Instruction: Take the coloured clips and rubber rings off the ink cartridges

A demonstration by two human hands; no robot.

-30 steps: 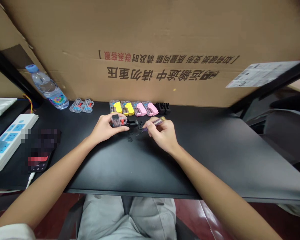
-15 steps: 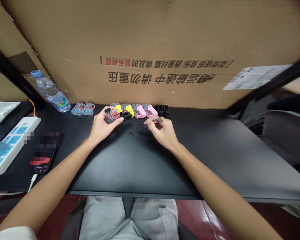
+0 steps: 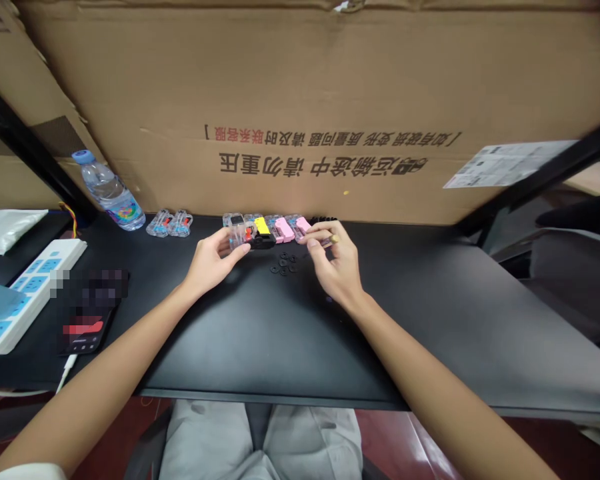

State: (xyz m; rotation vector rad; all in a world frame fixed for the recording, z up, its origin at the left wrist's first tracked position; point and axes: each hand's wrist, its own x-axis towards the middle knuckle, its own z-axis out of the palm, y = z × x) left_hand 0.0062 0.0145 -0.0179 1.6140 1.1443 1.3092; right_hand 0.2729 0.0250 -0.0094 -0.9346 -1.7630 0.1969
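My left hand point(image 3: 213, 261) is closed around a clear plastic toy part point(image 3: 239, 235) with red bits inside and a black piece sticking out to the right. My right hand point(image 3: 334, 261) pinches a slim tool point(image 3: 330, 241) with a gold-coloured end; its exact kind is too small to make out. Between the hands, several small black rings point(image 3: 283, 263) lie on the table. Just behind them stands a row of clear parts with yellow pieces point(image 3: 261, 225) and pink pieces point(image 3: 285, 230). Some black parts point(image 3: 325, 219) at the row's right end are partly hidden by my right hand.
Two more clear parts point(image 3: 171, 223) sit left of the row, near a water bottle point(image 3: 113, 193). Further left are a phone point(image 3: 93, 313) on a cable and a white power strip point(image 3: 27, 293). A large cardboard sheet point(image 3: 330, 87) walls off the back of the black table point(image 3: 260, 347).
My right hand has drawn back from the black rings, lifting the tool off to the right. The ring that lay apart is now closer to the others in view. My left hand keeps its part.
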